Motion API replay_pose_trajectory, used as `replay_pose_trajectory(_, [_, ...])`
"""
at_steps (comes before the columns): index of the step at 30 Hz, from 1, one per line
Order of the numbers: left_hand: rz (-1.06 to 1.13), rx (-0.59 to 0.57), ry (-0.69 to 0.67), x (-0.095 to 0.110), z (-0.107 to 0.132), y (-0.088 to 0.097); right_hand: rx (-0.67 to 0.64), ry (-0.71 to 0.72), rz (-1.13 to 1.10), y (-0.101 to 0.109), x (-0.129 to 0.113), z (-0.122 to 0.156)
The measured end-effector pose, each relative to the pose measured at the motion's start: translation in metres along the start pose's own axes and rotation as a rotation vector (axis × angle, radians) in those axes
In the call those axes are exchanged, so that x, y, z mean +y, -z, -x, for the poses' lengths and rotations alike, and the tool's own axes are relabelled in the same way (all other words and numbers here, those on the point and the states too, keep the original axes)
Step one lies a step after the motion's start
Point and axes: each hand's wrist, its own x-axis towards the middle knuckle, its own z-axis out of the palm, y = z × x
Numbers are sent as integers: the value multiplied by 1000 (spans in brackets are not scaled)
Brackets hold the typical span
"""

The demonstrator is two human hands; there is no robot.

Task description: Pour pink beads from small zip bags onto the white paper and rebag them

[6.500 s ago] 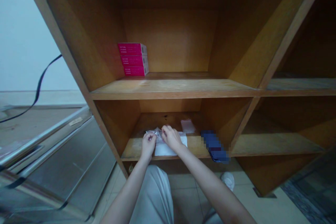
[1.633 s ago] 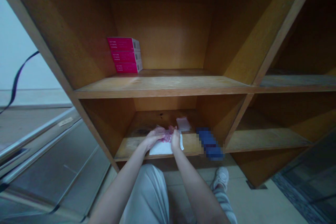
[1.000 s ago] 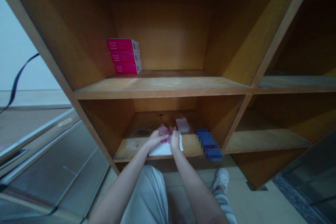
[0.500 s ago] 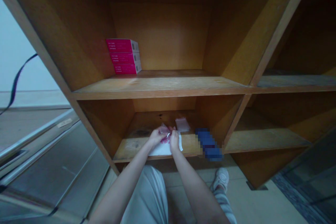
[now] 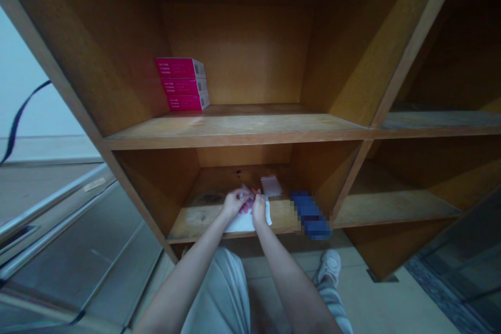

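In the lower cubby, my left hand (image 5: 234, 202) is closed with its fingertips on a small clear plastic bag (image 5: 245, 188), partly hidden by the fingers. Close beside it, my right hand (image 5: 259, 210) is closed in a pinch; what lies between its fingers is too small to make out. Between and below the hands is a heap of small pink-red pieces (image 5: 246, 207), like beads, on a white sheet (image 5: 241, 225). Another flat clear bag with a pink top edge (image 5: 271, 186) lies just behind my right hand.
A blurred-out blue object (image 5: 311, 215) lies to the right, across the shelf's front edge. Three pink boxes (image 5: 183, 86) are stacked on the upper shelf (image 5: 242, 128). A glass-panelled metal frame (image 5: 90, 255) leans at left. My knee and shoe are below.
My left fingers have shifted slightly on the bag, and less of it shows now. Both hands stay close together over the pink pieces. The view has moved a little.
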Motion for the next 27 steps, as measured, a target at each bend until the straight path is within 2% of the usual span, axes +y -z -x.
replay_pose_trajectory(3, [-34,16,-16,-2,0,-3,6,-52,-41,-1,-1,0])
replay_pose_trajectory(10, [-134,34,-45,-13,-3,-6,30,-55,-1,-1,-5,0])
replay_pose_trajectory(16, [-61,56,-89,-22,-7,-7,47,-57,14,-1,-12,3])
replay_pose_trajectory(22, [87,45,-75,-17,-4,-9,33,-43,-36,0,-7,3])
replay_pose_trajectory(27, [88,72,-57,-11,-1,-7,21,-44,-84,0,0,1])
